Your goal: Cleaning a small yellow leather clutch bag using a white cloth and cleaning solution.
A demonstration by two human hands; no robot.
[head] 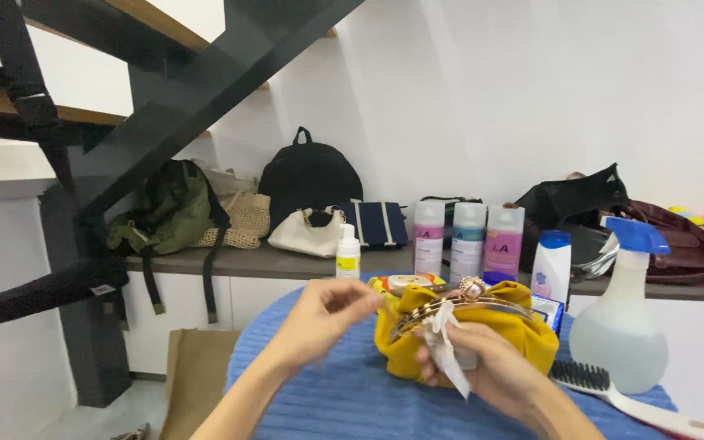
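A mustard-yellow clasp purse (523, 330) with a gold frame and pearl knob stands on a blue ribbed cloth (352, 391). My right hand (490, 367) rests against the purse's front and grips a crumpled white tissue (447, 346) that hangs down from the clasp. My left hand (327, 314) hovers just left of the purse, its fingers pinched together beside the frame's left end; whether they hold a bit of tissue I cannot tell.
A spray bottle (625, 318) with a blue trigger and a white-handled brush (629, 399) sit at right. Three pastel bottles (468, 238), a small white bottle (348, 254) and a white tube (552, 265) stand behind. Several bags line a grey shelf (238, 262). A dark staircase (148, 81) rises at left.
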